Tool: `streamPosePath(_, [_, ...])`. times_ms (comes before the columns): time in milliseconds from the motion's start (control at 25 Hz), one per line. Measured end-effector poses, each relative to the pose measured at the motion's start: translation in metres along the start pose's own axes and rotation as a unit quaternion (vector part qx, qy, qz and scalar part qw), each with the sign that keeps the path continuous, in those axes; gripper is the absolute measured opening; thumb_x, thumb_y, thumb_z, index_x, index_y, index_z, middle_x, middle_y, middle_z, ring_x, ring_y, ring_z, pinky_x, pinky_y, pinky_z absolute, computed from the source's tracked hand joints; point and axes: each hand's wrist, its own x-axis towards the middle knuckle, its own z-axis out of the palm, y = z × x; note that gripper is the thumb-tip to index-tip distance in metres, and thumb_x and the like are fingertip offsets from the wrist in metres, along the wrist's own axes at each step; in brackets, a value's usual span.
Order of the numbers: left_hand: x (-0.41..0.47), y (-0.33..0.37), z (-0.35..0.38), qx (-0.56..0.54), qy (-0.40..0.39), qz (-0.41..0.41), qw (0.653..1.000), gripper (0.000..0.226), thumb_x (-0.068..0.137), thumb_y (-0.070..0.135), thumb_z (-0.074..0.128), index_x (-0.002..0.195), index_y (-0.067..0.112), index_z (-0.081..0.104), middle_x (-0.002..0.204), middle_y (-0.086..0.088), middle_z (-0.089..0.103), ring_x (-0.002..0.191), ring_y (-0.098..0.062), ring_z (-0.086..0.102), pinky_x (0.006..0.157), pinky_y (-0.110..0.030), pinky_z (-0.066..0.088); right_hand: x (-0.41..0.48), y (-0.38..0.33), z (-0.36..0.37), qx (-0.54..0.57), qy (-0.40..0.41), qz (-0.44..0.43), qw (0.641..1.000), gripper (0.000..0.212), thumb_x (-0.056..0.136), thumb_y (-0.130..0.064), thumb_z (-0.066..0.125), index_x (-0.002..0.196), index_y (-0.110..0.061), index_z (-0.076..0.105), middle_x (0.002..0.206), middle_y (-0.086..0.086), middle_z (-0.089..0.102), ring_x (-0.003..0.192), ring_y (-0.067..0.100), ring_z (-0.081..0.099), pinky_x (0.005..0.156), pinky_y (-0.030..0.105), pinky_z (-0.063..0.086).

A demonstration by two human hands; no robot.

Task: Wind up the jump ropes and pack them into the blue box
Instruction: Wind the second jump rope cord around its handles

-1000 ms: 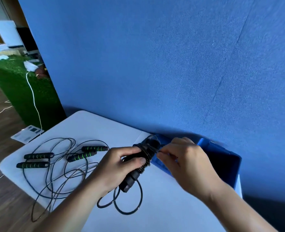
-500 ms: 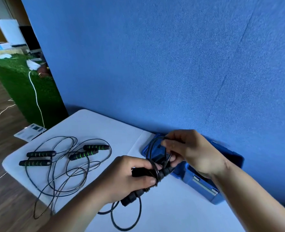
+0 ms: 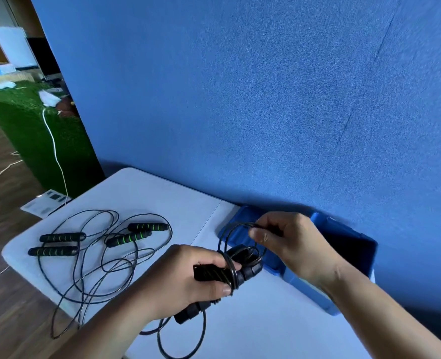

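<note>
A big blue wall [image 3: 240, 99] stands at the far side. A white table [image 3: 279, 327] sits in front of it. The blue box [image 3: 307, 291] is open on the table at the right, right up against the wall. Two loose jump ropes [image 3: 128, 237] lie in a tangle on the left part of the table, well apart from the box. The left hand [image 3: 185, 278] is closed tight around the black handles [image 3: 209, 272] of another jump rope, just near the box. The right hand [image 3: 292, 244] is above the box and pinches a loop of thin black cord [image 3: 237, 224]. Some cord is wound around the handles. One more loop [image 3: 204, 332] hangs down under the left hand.
</note>
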Motion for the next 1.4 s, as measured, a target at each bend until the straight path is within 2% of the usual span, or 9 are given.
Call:
streamPosePath(120, [-0.001,-0.002,-0.002,0.023,-0.01,0.005,1.0,0.032,0.083,0.023,0.084,0.106,0.044,0.076,0.093,0.001,0.079,0.084,-0.019,0.076,0.078,-0.032,0.059,0.0,-0.003,-0.011,0.072,-0.095,0.077,0.99,0.014,0.091,-0.02,0.071,0.078,-0.015,0.067,0.055,0.0,0.059,0.046,0.011,0.048,0.047,0.028,0.039])
streamPosePath(240, [-0.002,0.0,-0.004,0.047,-0.03,0.017,0.998,0.03,0.083,0.025,0.084,0.107,0.04,0.076,0.094,0.01,0.078,0.083,-0.01,0.074,0.075,-0.022,0.055,0.0,-0.008,-0.013,0.122,-0.125,0.077,0.982,0.01,0.092,-0.008,0.069,0.082,-0.006,0.066,0.063,0.005,0.067,0.051,0.015,0.06,0.046,0.029,0.046])
streamPosePath(480, [-0.003,-0.001,-0.008,0.095,-0.038,0.026,0.994,0.032,0.078,0.029,0.084,0.096,0.033,0.058,0.096,0.007,0.071,0.086,-0.017,0.068,0.082,-0.037,0.055,-0.01,-0.005,0.0,0.262,-0.114,0.133,0.949,0.01,0.091,-0.004,0.07,0.081,-0.004,0.065,0.071,0.012,0.067,0.055,0.018,0.063,0.05,0.025,0.052])
streamPosePath(720, [0.003,-0.002,-0.008,0.03,-0.021,0.033,0.999,0.034,0.078,0.025,0.084,0.101,0.031,0.06,0.101,0.002,0.073,0.09,-0.024,0.071,0.081,-0.038,0.057,-0.013,-0.005,0.009,0.329,-0.046,0.091,0.939,0.015,0.089,-0.004,0.069,0.075,-0.007,0.066,0.071,0.013,0.069,0.054,0.016,0.062,0.05,0.023,0.051])
streamPosePath(840, [0.006,0.0,-0.006,0.024,0.005,0.048,0.999,0.036,0.075,0.033,0.083,0.104,0.032,0.061,0.098,0.004,0.074,0.084,-0.016,0.07,0.082,-0.042,0.056,-0.017,-0.016,0.013,0.32,-0.001,0.044,0.946,0.014,0.086,-0.01,0.072,0.075,-0.002,0.069,0.069,0.012,0.07,0.049,0.004,0.055,0.048,0.014,0.042])
streamPosePath(960, [0.009,0.003,-0.005,0.004,0.021,0.054,0.998,0.034,0.078,0.027,0.084,0.103,0.032,0.062,0.096,0.004,0.074,0.074,-0.009,0.067,0.076,-0.041,0.057,-0.02,-0.023,0.02,0.345,0.055,0.056,0.935,0.017,0.092,-0.001,0.065,0.076,0.006,0.065,0.068,0.014,0.068,0.04,-0.001,0.051,0.043,0.008,0.039])
streamPosePath(1160, [0.009,0.005,0.006,0.013,0.062,0.038,0.997,0.034,0.081,0.018,0.084,0.102,0.032,0.06,0.094,0.004,0.076,0.062,-0.017,0.071,0.065,-0.035,0.057,-0.018,-0.013,0.038,0.347,0.082,0.076,0.931,0.023,0.092,-0.014,0.069,0.07,-0.01,0.068,0.071,0.011,0.067,0.064,0.019,0.062,0.066,0.033,0.051])
streamPosePath(1280, [0.008,0.006,0.009,0.017,0.084,0.042,0.995,0.029,0.082,0.018,0.084,0.097,0.032,0.064,0.087,0.007,0.076,0.06,-0.011,0.07,0.059,-0.022,0.053,-0.017,-0.007,0.045,0.289,0.132,0.094,0.944,0.024,0.09,-0.017,0.073,0.066,-0.018,0.072,0.081,0.006,0.06,0.07,0.011,0.061,0.07,0.022,0.05])
streamPosePath(1400, [0.008,0.007,0.01,0.026,0.085,0.035,0.995,0.022,0.081,0.019,0.085,0.09,0.031,0.069,0.078,0.011,0.076,0.062,-0.005,0.069,0.061,-0.014,0.048,-0.015,-0.002,0.047,0.23,0.14,0.105,0.957,0.021,0.088,-0.021,0.076,0.067,-0.022,0.073,0.081,0.0,0.064,0.07,0.007,0.061,0.07,0.02,0.048])
